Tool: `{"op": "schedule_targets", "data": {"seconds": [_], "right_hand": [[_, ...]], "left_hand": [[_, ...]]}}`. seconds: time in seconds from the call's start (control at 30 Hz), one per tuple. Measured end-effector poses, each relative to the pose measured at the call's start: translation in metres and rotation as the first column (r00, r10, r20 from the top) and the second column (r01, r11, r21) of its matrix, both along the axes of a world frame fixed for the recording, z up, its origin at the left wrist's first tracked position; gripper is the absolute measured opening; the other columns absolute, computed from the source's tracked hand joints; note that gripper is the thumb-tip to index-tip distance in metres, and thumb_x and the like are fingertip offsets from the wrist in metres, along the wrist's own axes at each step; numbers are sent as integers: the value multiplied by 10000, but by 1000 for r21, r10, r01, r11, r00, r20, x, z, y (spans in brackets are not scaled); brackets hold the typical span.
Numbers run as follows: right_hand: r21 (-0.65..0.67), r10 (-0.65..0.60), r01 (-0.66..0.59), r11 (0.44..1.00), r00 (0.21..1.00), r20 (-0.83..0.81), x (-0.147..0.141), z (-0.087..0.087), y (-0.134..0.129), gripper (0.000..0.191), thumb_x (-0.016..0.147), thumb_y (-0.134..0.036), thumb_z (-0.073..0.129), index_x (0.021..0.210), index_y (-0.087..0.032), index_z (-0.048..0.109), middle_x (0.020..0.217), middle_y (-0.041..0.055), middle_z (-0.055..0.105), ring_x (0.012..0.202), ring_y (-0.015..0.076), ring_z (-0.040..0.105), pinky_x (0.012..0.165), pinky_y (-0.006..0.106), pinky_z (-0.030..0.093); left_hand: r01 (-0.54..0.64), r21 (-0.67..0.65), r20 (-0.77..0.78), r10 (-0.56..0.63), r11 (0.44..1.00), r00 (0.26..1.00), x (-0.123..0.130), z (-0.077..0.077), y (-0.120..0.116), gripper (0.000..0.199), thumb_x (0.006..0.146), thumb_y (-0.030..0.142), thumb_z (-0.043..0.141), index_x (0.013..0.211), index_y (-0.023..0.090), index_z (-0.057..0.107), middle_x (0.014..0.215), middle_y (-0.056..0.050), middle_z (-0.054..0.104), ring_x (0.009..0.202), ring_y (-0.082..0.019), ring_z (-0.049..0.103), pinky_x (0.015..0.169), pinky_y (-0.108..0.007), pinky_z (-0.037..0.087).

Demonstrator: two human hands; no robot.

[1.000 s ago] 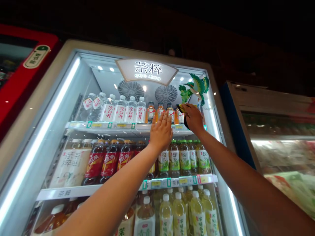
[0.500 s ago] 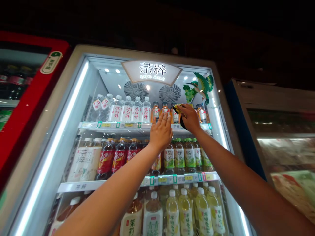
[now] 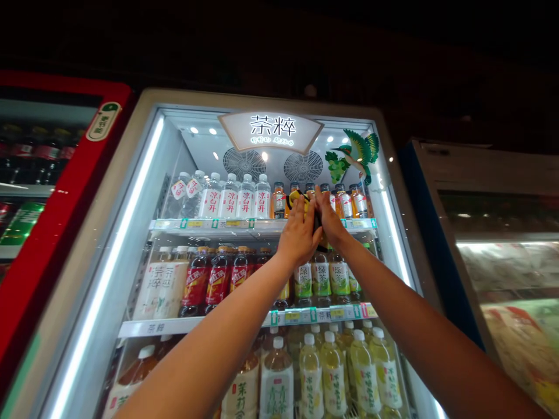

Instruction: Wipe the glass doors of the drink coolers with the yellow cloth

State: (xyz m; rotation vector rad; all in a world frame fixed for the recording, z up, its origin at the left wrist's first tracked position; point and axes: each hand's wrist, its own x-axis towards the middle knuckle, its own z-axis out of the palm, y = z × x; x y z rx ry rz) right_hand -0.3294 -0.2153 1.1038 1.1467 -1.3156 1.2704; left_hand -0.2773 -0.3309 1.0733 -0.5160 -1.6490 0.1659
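Observation:
A yellow and black cloth (image 3: 293, 201) is against the glass door, in front of the orange drinks on the top shelf. My left hand (image 3: 300, 233) lies over the cloth with its fingers stretched out and flat. Right beside it, my right hand (image 3: 329, 218) holds the cloth's other side, its fingers pointing up. Between the two palms the dark part of the cloth shows only in part. Behind the glass stand clear water bottles (image 3: 229, 198), several orange bottles (image 3: 343, 202) and green tea bottles (image 3: 321, 278).
The lit drinks cooler (image 3: 156, 100) has a fan-shaped sign (image 3: 271, 132) at its top and a bird sticker (image 3: 358, 152) at the upper right. A red cooler (image 3: 65, 215) stands to the left. Another display case (image 3: 489, 180) is on the right.
My right hand has moved left with the cloth and now meets my left hand. My left hand has gone slightly right, onto the cloth. The view has shifted a little.

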Motion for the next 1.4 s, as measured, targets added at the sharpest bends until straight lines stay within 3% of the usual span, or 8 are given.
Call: {"op": "schedule_targets", "data": {"seconds": [0.1, 0.33, 0.47, 0.6, 0.83, 1.07, 1.3, 1.4], "right_hand": [[-6, 108, -108, 994, 994, -13, -1, -2, 22, 784, 1034, -607, -18, 1597, -210, 355, 1505, 93, 573, 1422, 199, 517, 1166, 435, 466], [-73, -458, 452, 889, 875, -160, -21, -42, 64, 508, 970, -254, 436, 1457, -209, 574, 1552, 69, 525, 1536, 254, 334, 1275, 538, 269], [-73, -596, 594, 801, 782, -182, -20, -45, 58, 577, 939, -162, 417, 1504, -231, 512, 1585, 56, 481, 1554, 258, 288, 1266, 592, 258], [-63, -661, 663, 746, 725, -195, -7, -43, 49, 568, 963, -173, 416, 1523, -232, 484, 1610, 54, 443, 1559, 257, 274, 1267, 586, 261], [-26, -668, 677, 735, 717, -199, 0, -52, 41, 614, 936, -93, 368, 1536, -182, 461, 1615, 75, 430, 1558, 245, 277, 1277, 573, 244], [-82, -682, 679, 729, 711, -174, 2, -50, 32, 659, 911, -55, 376, 1543, -225, 453, 1620, 56, 426, 1559, 225, 273, 1281, 554, 247], [4, -711, 737, 675, 653, -261, 15, -60, 6, 691, 870, -27, 409, 1544, -175, 444, 1620, 74, 425, 1564, 234, 259, 1286, 544, 237], [0, -737, 763, 647, 625, -257, 21, -53, -11, 712, 865, -19, 414, 1556, -188, 426, 1634, 72, 401, 1572, 236, 237, 1289, 554, 221]], "left_hand": [[-35, 90, -51, 40, 995, 998, -7, 4, 22, 709, 968, 366, 526, 1573, 74, 300, 1690, -260, 158, 1582, -385, 69, 1249, -635, 189], [-42, 40, -147, 48, 998, 988, -32, -2, 42, 563, 963, 180, 504, 1503, 49, 412, 1669, -268, 234, 1587, -360, 90, 1266, -590, 207], [-28, -103, -148, 12, 994, 989, -29, 29, 27, 492, 974, 251, 530, 1457, 161, 506, 1620, -196, 399, 1567, -342, 231, 1260, -594, 223], [-28, -17, -116, 26, 999, 993, -16, 54, -2, 496, 947, 192, 536, 1443, 226, 530, 1593, -179, 434, 1560, -359, 249, 1228, -654, 234], [40, -69, -177, -52, 997, 983, -30, -3, 1, 554, 925, 199, 573, 1473, 217, 489, 1635, -179, 358, 1591, -359, 110, 1250, -636, 200], [22, 16, -154, -19, 1000, 988, -20, 67, -22, 462, 945, 235, 563, 1406, 212, 546, 1603, -164, 411, 1567, -370, 207, 1243, -644, 215], [47, -65, -218, -60, 997, 974, -20, 1, -55, 490, 997, 229, 438, 1483, 169, 442, 1605, -176, 407, 1596, -310, 118, 1271, -572, 233], [8, -125, -179, -30, 992, 983, -20, 16, -54, 504, 981, 226, 469, 1478, 144, 446, 1600, -188, 419, 1586, -312, 168, 1272, -552, 243]]}}
